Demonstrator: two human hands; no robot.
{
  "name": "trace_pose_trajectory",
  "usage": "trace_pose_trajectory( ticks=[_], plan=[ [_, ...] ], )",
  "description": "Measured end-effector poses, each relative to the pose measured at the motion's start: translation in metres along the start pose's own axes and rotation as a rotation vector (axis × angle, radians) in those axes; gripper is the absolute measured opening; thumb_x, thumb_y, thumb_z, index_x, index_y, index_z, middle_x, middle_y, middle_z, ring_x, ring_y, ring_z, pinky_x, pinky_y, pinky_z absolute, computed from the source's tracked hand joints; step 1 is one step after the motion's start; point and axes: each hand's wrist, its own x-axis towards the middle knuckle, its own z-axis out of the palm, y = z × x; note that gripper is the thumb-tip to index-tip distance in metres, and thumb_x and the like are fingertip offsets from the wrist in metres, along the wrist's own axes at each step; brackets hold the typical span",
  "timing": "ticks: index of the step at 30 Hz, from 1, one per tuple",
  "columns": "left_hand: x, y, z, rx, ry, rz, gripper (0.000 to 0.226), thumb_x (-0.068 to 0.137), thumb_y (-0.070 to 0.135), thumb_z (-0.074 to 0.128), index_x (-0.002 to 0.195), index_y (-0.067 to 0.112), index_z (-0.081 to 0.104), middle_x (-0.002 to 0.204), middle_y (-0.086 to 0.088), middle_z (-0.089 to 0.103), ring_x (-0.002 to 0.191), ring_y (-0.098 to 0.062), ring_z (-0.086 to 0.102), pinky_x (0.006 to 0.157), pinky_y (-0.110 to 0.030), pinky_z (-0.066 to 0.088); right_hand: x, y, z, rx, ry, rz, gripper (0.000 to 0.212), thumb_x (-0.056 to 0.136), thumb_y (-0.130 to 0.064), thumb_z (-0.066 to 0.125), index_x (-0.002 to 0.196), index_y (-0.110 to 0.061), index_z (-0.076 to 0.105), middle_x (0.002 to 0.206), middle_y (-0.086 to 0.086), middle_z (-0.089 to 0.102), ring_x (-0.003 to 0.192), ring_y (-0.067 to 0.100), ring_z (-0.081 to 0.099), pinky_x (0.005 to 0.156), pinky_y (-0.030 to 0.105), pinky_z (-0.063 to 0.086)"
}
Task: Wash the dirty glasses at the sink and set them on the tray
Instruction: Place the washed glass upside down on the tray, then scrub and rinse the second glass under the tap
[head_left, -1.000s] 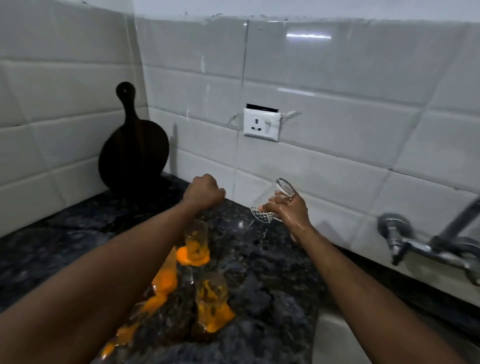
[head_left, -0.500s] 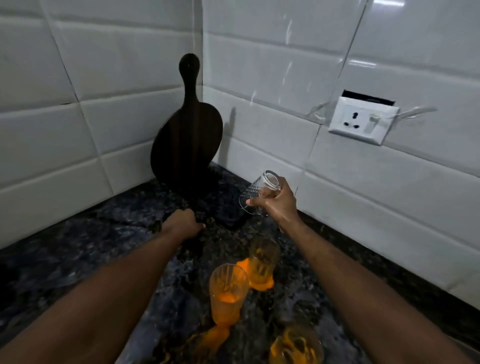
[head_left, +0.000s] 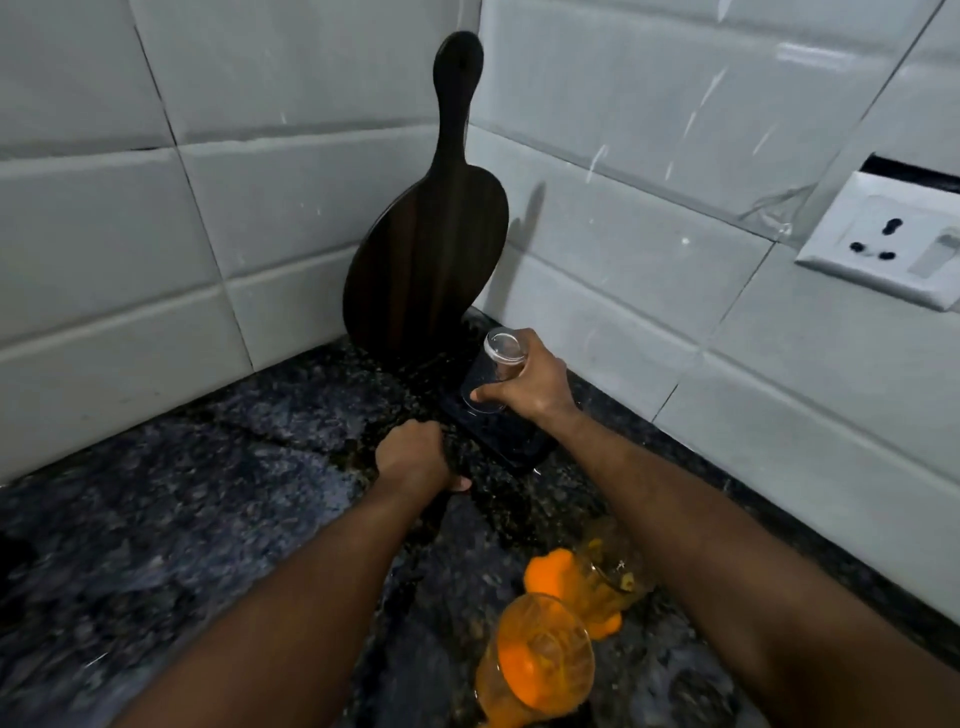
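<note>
My right hand (head_left: 535, 387) grips a clear washed glass (head_left: 500, 361), turned base-up and tilted, with its rim just above the far end of a dark flat tray (head_left: 514, 441) on the black granite counter. At the tray's near left edge my left hand (head_left: 415, 460) rests as a closed fist; whether it grips the tray I cannot tell. Two dirty glasses smeared with orange stand near me: one (head_left: 540, 660) at the bottom, another (head_left: 587, 577) just behind it, partly hidden by my right forearm.
A dark wooden paddle board (head_left: 431, 244) leans upright in the tiled corner, right behind the tray. A white wall socket (head_left: 883, 244) is on the right wall. The speckled counter (head_left: 182, 519) stretches to the left. Orange residue lies around the dirty glasses.
My view swung left, away from the tap. My right hand carried the clear glass left and down over the tray, turning it base-up. My left fist came down beside the tray.
</note>
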Motion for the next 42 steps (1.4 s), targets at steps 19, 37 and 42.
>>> trace_pose_trajectory(
  ticks=[19, 37, 42],
  plan=[
    [0.004, 0.000, 0.013, -0.050, 0.040, 0.017, 0.068, 0.076, 0.048, 0.082, 0.126, 0.010, 0.057, 0.128, -0.012, 0.059, 0.122, -0.031, 0.057, 0.091, -0.041, 0.052, 0.023, 0.014, 0.032, -0.108, -0.090, 0.024, 0.086, 0.052, -0.030, 0.096, 0.126, -0.020, 0.052, 0.100, 0.001, 0.069, 0.095, 0.014, 0.064, 0.083, 0.015, 0.041],
    [-0.085, 0.080, -0.037, -0.324, -0.357, 0.393, 0.032, 0.097, 0.037, 0.057, 0.101, 0.009, 0.072, 0.081, -0.010, 0.077, 0.057, -0.021, 0.070, 0.065, -0.031, 0.057, -0.084, 0.029, -0.085, -0.286, -0.364, 0.051, 0.023, 0.098, -0.035, 0.055, 0.087, -0.021, 0.069, 0.075, -0.001, 0.070, 0.070, 0.015, 0.068, 0.067, 0.027, 0.051],
    [-0.115, 0.102, -0.032, 0.002, -0.506, 0.325, 0.053, 0.099, 0.047, 0.050, 0.101, -0.005, 0.061, 0.090, -0.018, 0.076, 0.065, -0.026, 0.069, 0.079, -0.042, 0.059, -0.130, 0.045, -0.109, -0.270, -0.452, 0.162, 0.040, 0.101, -0.045, 0.045, 0.089, -0.018, 0.071, 0.094, 0.012, 0.075, 0.087, 0.027, 0.072, 0.082, 0.041, 0.059]
  ],
)
